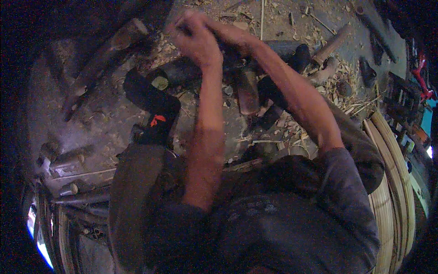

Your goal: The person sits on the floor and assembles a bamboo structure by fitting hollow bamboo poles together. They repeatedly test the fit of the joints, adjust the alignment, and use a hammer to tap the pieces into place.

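My left hand (197, 44) and my right hand (226, 34) meet at the far side, raised above a dark log or pole (185, 71) that lies across the ground. The left fingers look curled closed. My right hand is against the left one, its fingers partly hidden behind it. Whatever they grip is too dark and blurred to make out. Just below the hands, a short reddish-brown block of wood (247, 93) lies between my feet.
Black footwear with an orange mark (157, 119) is on my left foot. Shavings (349, 75) litter the ground. Long pale split strips (390, 192) are stacked at the right, near a red tool (419, 71). Cut wood pieces (68, 162) and dark poles (91, 197) lie left.
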Tool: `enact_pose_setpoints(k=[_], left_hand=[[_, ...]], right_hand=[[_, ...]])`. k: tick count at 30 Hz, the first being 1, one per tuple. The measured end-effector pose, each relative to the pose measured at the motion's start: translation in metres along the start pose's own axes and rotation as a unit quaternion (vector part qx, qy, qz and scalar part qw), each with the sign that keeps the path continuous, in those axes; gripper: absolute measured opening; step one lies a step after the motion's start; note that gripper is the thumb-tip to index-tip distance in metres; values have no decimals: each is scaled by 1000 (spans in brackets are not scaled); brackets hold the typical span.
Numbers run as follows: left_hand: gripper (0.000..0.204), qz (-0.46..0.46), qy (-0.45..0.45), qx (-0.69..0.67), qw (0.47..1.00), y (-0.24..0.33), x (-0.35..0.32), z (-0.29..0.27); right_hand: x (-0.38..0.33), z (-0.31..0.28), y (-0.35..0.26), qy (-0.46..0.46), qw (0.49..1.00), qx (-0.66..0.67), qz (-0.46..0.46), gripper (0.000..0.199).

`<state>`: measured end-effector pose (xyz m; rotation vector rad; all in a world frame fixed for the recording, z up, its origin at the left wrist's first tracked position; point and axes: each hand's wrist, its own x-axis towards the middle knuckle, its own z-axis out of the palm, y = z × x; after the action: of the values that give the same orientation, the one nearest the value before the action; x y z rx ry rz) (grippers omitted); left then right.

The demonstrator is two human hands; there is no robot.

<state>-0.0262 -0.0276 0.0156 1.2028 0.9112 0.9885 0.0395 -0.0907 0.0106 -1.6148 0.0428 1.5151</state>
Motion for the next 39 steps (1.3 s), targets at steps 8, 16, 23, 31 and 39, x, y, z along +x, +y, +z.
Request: enact_pose_setpoints(k=[8,16,23,31,39], left_hand=[[48,-146,111,-42,982,22,-49,-42],[56,-467,-168,-232,837,66,-121,-23],[64,-296,-547,-20,783,62,-117,-36],[94,-167,-623,284,709,35,-92,-62],[74,-174,-572,276,753,-38,-90,-63]], right_hand=[[-11,7,7,56,907,-306,-282,65],[-193,15,22,320,887,-2,-332,53],[-221,41,148,306,874,-126,-357,67],[-110,62,170,334,838,-71,-425,87],[-94,72,160,379,877,-92,-281,77]])
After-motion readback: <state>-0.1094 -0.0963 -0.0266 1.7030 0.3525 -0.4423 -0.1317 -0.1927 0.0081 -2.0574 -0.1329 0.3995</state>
